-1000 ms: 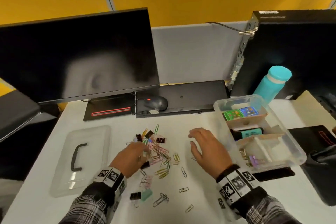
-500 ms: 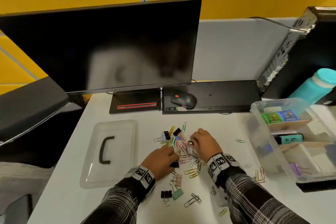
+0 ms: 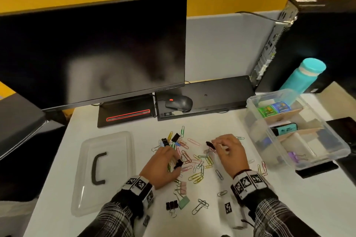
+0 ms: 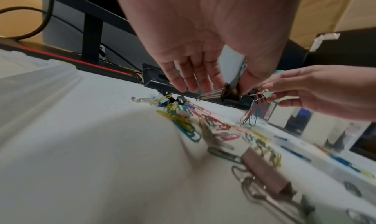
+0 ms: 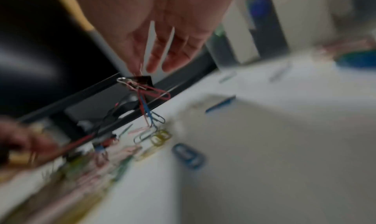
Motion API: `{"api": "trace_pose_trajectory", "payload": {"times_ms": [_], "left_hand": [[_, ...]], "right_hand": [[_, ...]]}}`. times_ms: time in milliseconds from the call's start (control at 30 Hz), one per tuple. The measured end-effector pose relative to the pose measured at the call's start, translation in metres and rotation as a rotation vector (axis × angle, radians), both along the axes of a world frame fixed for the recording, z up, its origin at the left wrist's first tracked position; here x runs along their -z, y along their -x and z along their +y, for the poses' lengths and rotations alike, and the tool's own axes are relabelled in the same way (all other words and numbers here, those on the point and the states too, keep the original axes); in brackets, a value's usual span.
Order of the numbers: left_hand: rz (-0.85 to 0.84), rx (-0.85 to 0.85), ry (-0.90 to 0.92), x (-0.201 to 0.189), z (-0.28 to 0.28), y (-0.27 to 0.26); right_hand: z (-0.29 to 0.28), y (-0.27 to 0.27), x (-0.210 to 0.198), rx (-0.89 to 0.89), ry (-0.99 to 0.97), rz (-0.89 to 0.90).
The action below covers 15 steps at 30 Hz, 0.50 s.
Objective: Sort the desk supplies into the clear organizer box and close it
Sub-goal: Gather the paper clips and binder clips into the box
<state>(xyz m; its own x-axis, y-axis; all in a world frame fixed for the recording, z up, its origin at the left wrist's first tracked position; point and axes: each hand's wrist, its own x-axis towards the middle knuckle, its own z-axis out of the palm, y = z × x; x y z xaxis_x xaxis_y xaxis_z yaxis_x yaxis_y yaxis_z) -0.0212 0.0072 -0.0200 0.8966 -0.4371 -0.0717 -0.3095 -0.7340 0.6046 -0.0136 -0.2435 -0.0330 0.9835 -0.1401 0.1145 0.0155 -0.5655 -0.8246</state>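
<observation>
In the lower middle of the head view the left hand (image 3: pixel 163 167) is hovering over the pile of paper clips (image 3: pixel 194 161), its fingers curled and pinching a black binder clip (image 3: pixel 178 164) between thumb and forefinger; the left wrist view is showing that clip (image 4: pixel 228 91) held clear of the desk with its wire handles sticking out to the left; the right hand (image 3: pixel 230 155), just right of the pile, is pinching another black binder clip (image 3: pixel 210 145) at its fingertips, and in the right wrist view a tangle of red and blue paper clips (image 5: pixel 149 102) is dangling from that clip (image 5: pixel 143 81) above the white desk (image 3: pixel 123 221); the other fingers of that hand are lying loosely extended.

The clear organizer box (image 3: pixel 327 157) is sitting open at the right of the frame, its cardboard dividers making compartments; green and blue packets (image 3: pixel 273 108) are lying in the upper one, a teal highlighter (image 3: pixel 285 128) below them, and a purple clip (image 3: pixel 293 156) near the lower edge; its clear lid (image 3: pixel 115 140) with a black handle (image 3: pixel 98 168) is lying flat at the left, well apart from the box; more binder clips, black (image 3: pixel 171 206), green (image 3: pixel 184 202) and pink (image 3: pixel 183 186), are lying at the lower edge of the pile.

A dark monitor (image 3: pixel 92 50) is filling the upper left; a mouse (image 3: pixel 179 103) is resting beside a black keyboard (image 3: pixel 212 94); a teal bottle (image 3: pixel 303 76) is standing behind the box.
</observation>
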Motion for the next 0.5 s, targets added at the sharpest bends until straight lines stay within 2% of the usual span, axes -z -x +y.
{"api": "trace_pose_trajectory", "payload": {"times_ms": [67,133,333,500], "left_hand": [[0.037,-0.05,0.04,-0.003,-0.001,-0.001],[0.075,-0.111,0.073,-0.004,-0.001,-0.002],[0.074,-0.173,0.103,-0.001,0.001,0.003],[0.064,-0.198,0.11,0.002,0.003,0.011]], "right_hand": [[-0.001,0.004,-0.004,-0.178,0.314,-0.211],[-0.004,0.006,-0.007,-0.287,0.473,-0.312],[-0.009,0.01,0.001,-0.371,0.545,-0.362],[-0.01,0.01,-0.001,-0.399,0.735,-0.508]]}}
